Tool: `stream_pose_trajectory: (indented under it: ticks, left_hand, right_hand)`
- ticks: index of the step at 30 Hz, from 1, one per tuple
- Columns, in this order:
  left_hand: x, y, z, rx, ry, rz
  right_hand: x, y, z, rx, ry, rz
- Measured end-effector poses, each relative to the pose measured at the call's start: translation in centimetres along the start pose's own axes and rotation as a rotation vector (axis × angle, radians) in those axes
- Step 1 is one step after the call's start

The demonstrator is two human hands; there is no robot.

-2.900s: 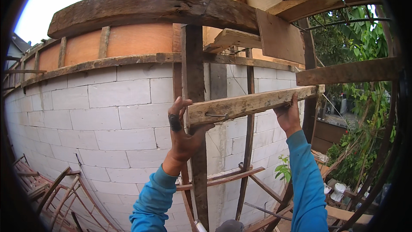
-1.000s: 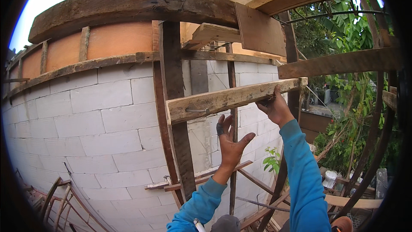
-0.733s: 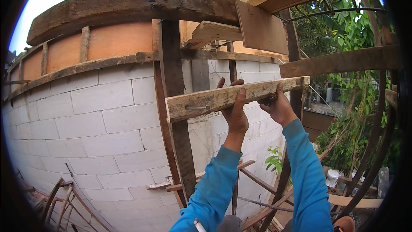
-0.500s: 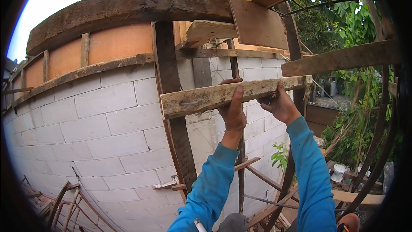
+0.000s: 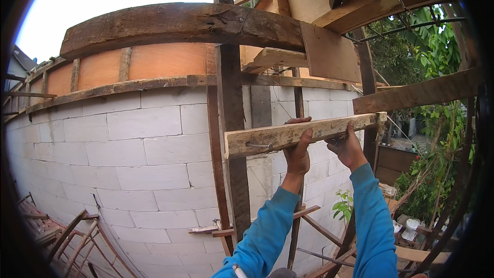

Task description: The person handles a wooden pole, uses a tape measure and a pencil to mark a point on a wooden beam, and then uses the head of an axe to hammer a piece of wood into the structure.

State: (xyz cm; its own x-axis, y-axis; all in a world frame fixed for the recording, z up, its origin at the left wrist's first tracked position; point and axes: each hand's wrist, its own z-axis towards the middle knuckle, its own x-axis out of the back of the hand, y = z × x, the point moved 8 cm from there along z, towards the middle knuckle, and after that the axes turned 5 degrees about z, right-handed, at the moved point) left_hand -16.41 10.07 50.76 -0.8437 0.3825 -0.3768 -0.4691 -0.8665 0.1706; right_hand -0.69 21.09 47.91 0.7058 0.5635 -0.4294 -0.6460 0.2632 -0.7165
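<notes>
A weathered wooden plank [image 5: 329, 128] is held up in front of me, its right end a little higher than its left. A nail [image 5: 259, 146] lies along its front face near the left end. My left hand [image 5: 297, 157] grips the plank around its middle, thumb on the front face and fingers over the top edge. Farther right, my right hand [image 5: 351, 150] is closed on the lower edge with its thumb up the front; some of its fingers are hidden. Behind the plank's left end rises a dark wooden post [image 5: 232, 103]; whether they touch I cannot tell.
A thick beam [image 5: 180, 25] crosses above, and another beam [image 5: 411, 93] stands at the right. Behind is a white block wall [image 5: 170, 170] under orange-brown panels [image 5: 159, 62]. Crossed timbers [image 5: 324, 231] lie below my hands. Bent rods [image 5: 77, 242] are at lower left.
My view has tilted up and turned slightly left, so everything sits lower and farther right in the picture. Both hands keep hold of the plank with much the same grip.
</notes>
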Motion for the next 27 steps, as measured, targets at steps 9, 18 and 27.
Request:
stream_pose_trajectory:
  ticks: [9,18,27]
  left_hand:
    - [0.2,0.1,-0.1,-0.027,0.001,-0.019]
    - [0.3,0.0,0.1,-0.035,-0.042,-0.027]
    - [0.6,0.1,0.6,-0.06,-0.064,0.04]
  right_hand:
    - [0.3,0.1,0.2,-0.016,0.02,-0.011]
    - [0.5,0.4,0.8,0.019,-0.014,0.02]
    - [0.0,0.1,0.5,0.061,0.096,0.078]
